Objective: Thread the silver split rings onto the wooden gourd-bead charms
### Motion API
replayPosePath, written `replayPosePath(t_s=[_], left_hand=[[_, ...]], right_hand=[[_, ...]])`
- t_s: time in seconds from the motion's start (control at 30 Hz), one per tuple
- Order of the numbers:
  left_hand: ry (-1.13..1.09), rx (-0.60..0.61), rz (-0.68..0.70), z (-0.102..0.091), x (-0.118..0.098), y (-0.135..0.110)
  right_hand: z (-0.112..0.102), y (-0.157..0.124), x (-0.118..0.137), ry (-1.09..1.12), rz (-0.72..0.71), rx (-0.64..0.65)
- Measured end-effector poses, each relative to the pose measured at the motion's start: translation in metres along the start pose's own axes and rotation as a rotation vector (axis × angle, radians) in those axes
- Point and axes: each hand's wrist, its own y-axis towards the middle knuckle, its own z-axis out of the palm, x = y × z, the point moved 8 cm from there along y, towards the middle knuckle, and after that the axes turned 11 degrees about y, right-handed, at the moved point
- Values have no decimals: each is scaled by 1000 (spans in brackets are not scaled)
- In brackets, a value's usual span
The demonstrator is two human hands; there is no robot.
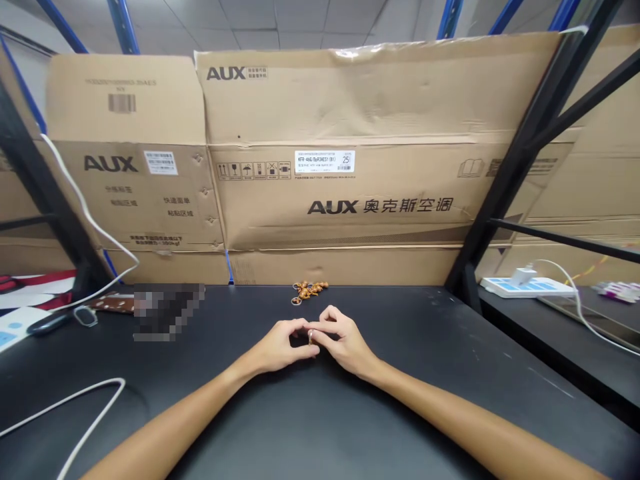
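Note:
Over the middle of the black table, my left hand [281, 345] and my right hand [347, 341] meet at the fingertips. Between them is a small shiny metal piece [311, 337], ring-like but too small to make out fully. The fingers of my left hand curl round to it, thumb below and forefinger above. My right hand pinches at it from the other side, its upper fingers bent. Just beyond my hands lies a small heap of orange-brown keychains [313, 289] with metal rings, touched by neither hand.
Large AUX cardboard sheets [340, 120] stand behind the black table [240, 427]. A white cable [95, 393] loops at the front left. Glasses [86, 316] and a blurred dark item [165, 313] lie back left. A power strip [527, 287] sits right, past a black metal post [505, 173].

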Motion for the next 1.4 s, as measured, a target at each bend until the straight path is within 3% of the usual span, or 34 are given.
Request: replayPosePath(t_s=[0.17, 0.37, 0.53, 0.63, 0.73, 0.93, 1.07, 1.2, 1.27, 1.4], left_hand=[[-54, 29, -44, 2, 5, 1], [-75, 17, -75, 2, 10, 2], [1, -14, -47, -3, 4, 1], [29, -22, -41, -4, 3, 1], [45, -26, -44, -4, 4, 2], [63, -29, -70, -3, 8, 2], [94, -49, -49, -6, 5, 2], [131, -55, -20, -8, 3, 2], [155, -58, -10, -7, 2, 2], [215, -71, 14, -6, 3, 2]], right_hand=[[-6, 2, -2, -58, 7, -50], [-3, 4, -3, -402, -123, 6], [-7, 5, -17, -222, 58, 0], [-2, 5, -20, -149, 123, 68], [1, 5, -20, -191, 105, 109], [-2, 5, -17, -514, -41, 71], [-5, 5, -24, -329, 75, 56], [3, 5, -23, -182, 86, 151], [2, 6, -22, -244, 57, 141], [1, 6, -13, -593, -111, 112]])
